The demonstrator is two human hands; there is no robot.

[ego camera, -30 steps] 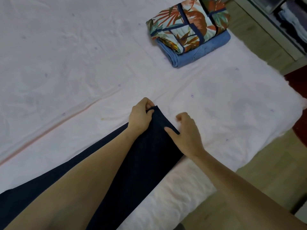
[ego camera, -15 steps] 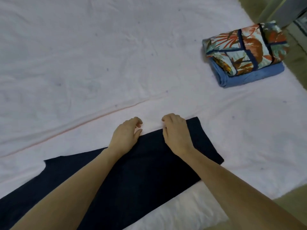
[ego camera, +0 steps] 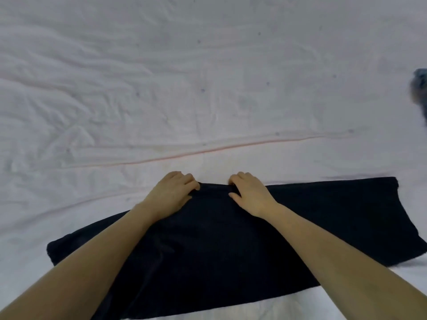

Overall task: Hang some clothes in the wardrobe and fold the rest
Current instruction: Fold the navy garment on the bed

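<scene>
A dark navy, flat-laid fabric garment (ego camera: 231,239) is spread across the near part of a bed covered by a wrinkled white sheet (ego camera: 161,88). The garment runs from a blunt end at the near left to a wider, squared end at the right, and its near edge hangs close to the near edge of the bed.

The far edge of the garment, about midway along, is gripped by both hands. The left hand (ego camera: 172,192) is set on the left, its fingers curled down over the cloth edge with the thumb pressed against the fabric. The right hand (ego camera: 250,192) is placed just beside it, well short of touching, fingers likewise curled over the edge and thumb lying on the dark cloth. A small ridge of bunched fabric is seen between the two grips. Both bare forearms are stretched over the garment from the near side.

A thin pink seam line (ego camera: 208,150) is drawn across the sheet just beyond the hands. At the far right edge a blurred bluish object (ego camera: 420,88) is partly caught; what it is cannot be told.
</scene>
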